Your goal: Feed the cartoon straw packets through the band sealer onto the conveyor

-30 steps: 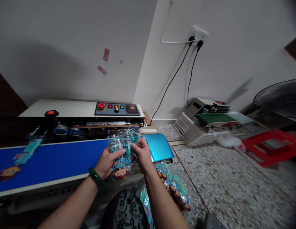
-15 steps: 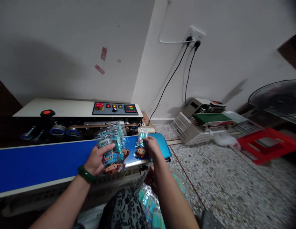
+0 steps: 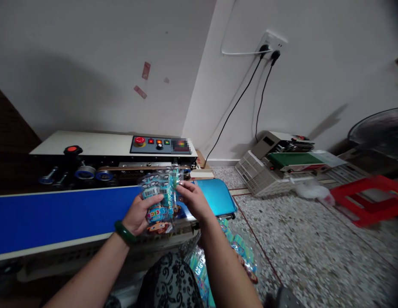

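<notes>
My left hand (image 3: 141,210), with a green bangle at the wrist, is closed on several clear printed packets (image 3: 158,214) with turquoise contents and a barcode. My right hand (image 3: 194,199) pinches another such packet (image 3: 175,177) at the right edge of that bunch. Both hands are over the blue conveyor belt (image 3: 73,214) of a band sealing machine (image 3: 102,143). The packets in the two hands overlap, so their exact number is hidden.
A bag of similar packets (image 3: 244,248) sits low by my right forearm. The belt ends in a blue tray (image 3: 215,196). Rightward on the speckled floor are a white crate (image 3: 259,175), a second machine with a green belt (image 3: 292,160) and a red crate (image 3: 366,201).
My right hand has brought its packet leftward from over the belt's right end to the bunch in my left hand. The camera view has shifted slightly left.
</notes>
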Tool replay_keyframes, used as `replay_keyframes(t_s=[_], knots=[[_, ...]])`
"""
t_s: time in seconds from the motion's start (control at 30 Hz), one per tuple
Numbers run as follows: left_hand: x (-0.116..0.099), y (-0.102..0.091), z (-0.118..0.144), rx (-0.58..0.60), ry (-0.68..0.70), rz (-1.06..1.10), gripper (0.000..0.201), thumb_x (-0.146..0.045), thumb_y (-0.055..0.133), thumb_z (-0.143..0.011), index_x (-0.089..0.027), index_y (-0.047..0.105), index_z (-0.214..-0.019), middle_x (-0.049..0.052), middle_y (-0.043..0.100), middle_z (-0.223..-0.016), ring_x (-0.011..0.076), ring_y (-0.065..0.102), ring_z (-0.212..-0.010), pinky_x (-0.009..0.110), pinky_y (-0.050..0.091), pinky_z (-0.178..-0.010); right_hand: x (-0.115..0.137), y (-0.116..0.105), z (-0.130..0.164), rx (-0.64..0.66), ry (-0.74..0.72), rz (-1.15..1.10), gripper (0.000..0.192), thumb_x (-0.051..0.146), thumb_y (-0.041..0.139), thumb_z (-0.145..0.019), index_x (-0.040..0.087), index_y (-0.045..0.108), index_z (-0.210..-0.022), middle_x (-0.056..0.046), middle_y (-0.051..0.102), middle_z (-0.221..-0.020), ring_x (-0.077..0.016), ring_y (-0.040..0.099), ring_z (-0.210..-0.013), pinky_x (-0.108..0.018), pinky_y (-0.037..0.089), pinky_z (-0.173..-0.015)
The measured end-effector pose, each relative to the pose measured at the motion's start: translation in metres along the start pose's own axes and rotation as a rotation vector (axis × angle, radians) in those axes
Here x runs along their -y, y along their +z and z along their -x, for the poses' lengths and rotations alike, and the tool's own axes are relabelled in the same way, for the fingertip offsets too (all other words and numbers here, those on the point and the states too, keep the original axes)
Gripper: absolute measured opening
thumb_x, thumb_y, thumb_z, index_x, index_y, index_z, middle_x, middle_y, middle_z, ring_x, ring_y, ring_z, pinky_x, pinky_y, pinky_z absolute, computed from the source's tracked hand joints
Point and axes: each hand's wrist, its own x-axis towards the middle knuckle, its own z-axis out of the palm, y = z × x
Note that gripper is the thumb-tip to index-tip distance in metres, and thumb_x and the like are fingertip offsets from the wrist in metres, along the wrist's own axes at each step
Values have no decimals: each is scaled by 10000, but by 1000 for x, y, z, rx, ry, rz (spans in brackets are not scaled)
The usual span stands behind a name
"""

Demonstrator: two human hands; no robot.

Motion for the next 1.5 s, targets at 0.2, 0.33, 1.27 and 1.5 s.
replay_keyframes(t_s=[0.2,0.33,1.27,1.5], knots=[[7,3,-3,-44,38,-10,334,-150,713,-597,-131,609,-914,70,703,-793,250,663,-687,429,542,-677,-22,7,3,-249,-157,-193,229,383,620,-684,174,610,-776,15,626,-679,-95,539,-557,-197,422,-496],[3,-1,-5,-91,45,-9,279,-148,722,-582,-126,611,-837,50,698,-716,222,657,-607,399,552,-622,-18,-16,5,-418,-167,-198,245,386,641,-647,190,568,-775,38,606,-633,-89,524,-496,-191,415,-443],[5,0,-5,-51,39,1,350,-146,712,-596,-109,618,-930,102,706,-833,261,662,-713,424,543,-681,-24,12,2,-178,-85,-18,260,374,637,-672,172,673,-832,1,640,-705,-99,536,-590,-205,414,-527],[8,-2,-7,-77,51,-8,331,-154,718,-601,-126,614,-913,90,703,-849,254,662,-723,438,538,-699,-30,-9,2,-426,-277,-97,250,421,596,-686,194,616,-789,32,623,-673,-102,543,-570,-229,440,-582]])
